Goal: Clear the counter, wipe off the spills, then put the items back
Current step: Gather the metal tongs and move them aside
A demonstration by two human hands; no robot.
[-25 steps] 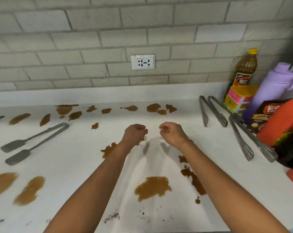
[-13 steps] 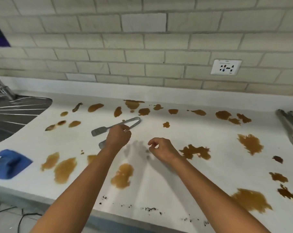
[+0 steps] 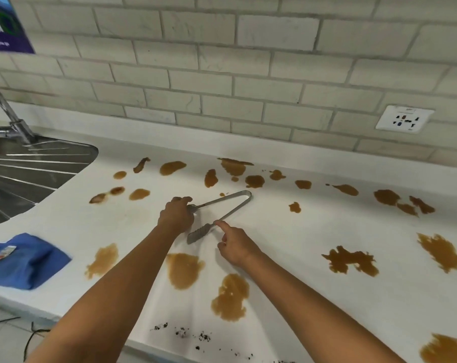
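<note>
Metal tongs (image 3: 228,206) lie on the white counter (image 3: 314,226), hinge end pointing to the back right. My left hand (image 3: 177,214) covers the tip of the far arm, fingers curled over it. My right hand (image 3: 236,244) points its index finger at the near arm, touching it just above its flat tip. Brown spills (image 3: 184,269) spread over the counter in several patches, along the back and near the front. A folded blue cloth (image 3: 25,260) lies at the front left edge.
A steel sink drainer (image 3: 31,174) and tap (image 3: 7,111) sit at the left. A wall socket (image 3: 404,119) is set in the tiled wall at the right. Dark crumbs (image 3: 193,336) are scattered near the front edge.
The view swung left from the bottles and other tongs to the sink end. My left hand reached the tongs and closed over one tip; my right hand came up to touch the other arm.
</note>
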